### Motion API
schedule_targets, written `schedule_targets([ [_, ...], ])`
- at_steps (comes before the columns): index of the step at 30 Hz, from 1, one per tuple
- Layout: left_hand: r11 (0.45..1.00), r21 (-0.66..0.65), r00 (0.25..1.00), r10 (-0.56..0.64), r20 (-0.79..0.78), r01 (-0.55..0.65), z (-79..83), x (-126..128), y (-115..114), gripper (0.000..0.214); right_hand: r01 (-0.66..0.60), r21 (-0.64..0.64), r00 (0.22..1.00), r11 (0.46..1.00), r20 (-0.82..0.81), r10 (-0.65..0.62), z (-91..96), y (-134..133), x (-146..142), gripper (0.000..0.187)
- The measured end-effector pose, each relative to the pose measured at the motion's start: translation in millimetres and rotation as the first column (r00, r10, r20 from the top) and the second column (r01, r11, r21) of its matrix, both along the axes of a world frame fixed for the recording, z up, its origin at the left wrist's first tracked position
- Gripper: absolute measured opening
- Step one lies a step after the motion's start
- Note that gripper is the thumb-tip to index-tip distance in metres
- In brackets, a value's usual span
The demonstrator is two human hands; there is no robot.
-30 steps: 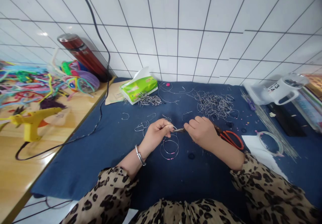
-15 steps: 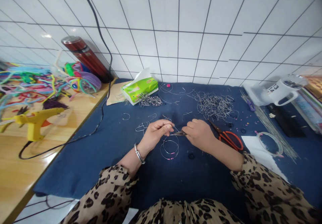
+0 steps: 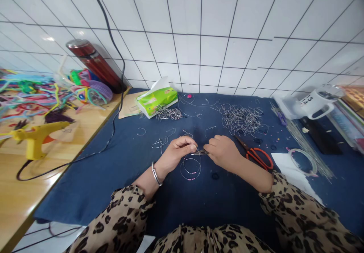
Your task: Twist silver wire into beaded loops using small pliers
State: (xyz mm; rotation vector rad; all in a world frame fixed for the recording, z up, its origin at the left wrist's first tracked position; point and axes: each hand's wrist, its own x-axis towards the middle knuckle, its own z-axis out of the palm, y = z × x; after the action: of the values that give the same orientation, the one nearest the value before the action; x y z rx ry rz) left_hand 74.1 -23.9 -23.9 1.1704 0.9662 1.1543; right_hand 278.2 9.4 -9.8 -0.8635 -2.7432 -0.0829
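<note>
In a pinch of thumb and fingers, my left hand [image 3: 179, 149] holds a thin metal wire [image 3: 197, 147]. My right hand [image 3: 223, 150] is closed round a pair of pliers [image 3: 202, 152], whose jaws point left and meet the wire beside my left fingertips; the handles are hidden in my palm. Just below the hands lie wire rings [image 3: 191, 172] with small pink beads on them. Loose bent wires [image 3: 160, 143] are left of my left hand. Orange-handled scissors [image 3: 260, 158] rest right of my right wrist.
A tangled heap of wire pieces [image 3: 241, 118] lies at the back right, near a white mug [image 3: 320, 103]. A green tissue pack [image 3: 157, 99] stands at the back left. On the wooden table are a yellow glue gun [image 3: 36, 137] and a red thermos [image 3: 95, 63]. A black cable [image 3: 113, 122] crosses the left side.
Both hands stay together at nearly the same spot. The wire at my left fingertips and the plier jaws have shifted slightly against each other. The whole view has moved a little.
</note>
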Motion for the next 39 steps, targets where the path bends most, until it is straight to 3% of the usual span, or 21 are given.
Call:
schedule_targets([
  [8,1.0,-0.014,0.996,0.024,0.083,-0.023,3.9,2.2,-0.6,0.014,0.019,-0.019,1.0,1.0,-0.012,-0.019,-3.6,2.3,0.5,0.014],
  [14,0.962,0.072,0.964,0.265,-0.007,-0.264,7.0,-0.9,2.9,0.016,0.138,-0.071,0.987,0.988,-0.077,-0.143,-5.3,9.6,5.0,0.013],
  [18,0.941,0.107,0.938,0.331,-0.106,-0.32,7.8,1.0,1.8,0.017,0.209,-0.075,0.967,0.975,-0.131,-0.218,-2.2,10.5,5.5,0.013],
  [24,0.93,0.13,0.911,0.363,-0.196,-0.343,6.8,5.9,-2.5,0.018,0.242,-0.026,0.96,0.97,-0.136,-0.243,3.0,8.4,4.8,0.014],
  [39,0.952,0.207,0.909,0.282,-0.306,-0.226,9.5,6.9,-6.5,0.016,0.214,0.009,0.973,0.977,-0.092,-0.212,-0.2,9.1,7.2,0.013],
])
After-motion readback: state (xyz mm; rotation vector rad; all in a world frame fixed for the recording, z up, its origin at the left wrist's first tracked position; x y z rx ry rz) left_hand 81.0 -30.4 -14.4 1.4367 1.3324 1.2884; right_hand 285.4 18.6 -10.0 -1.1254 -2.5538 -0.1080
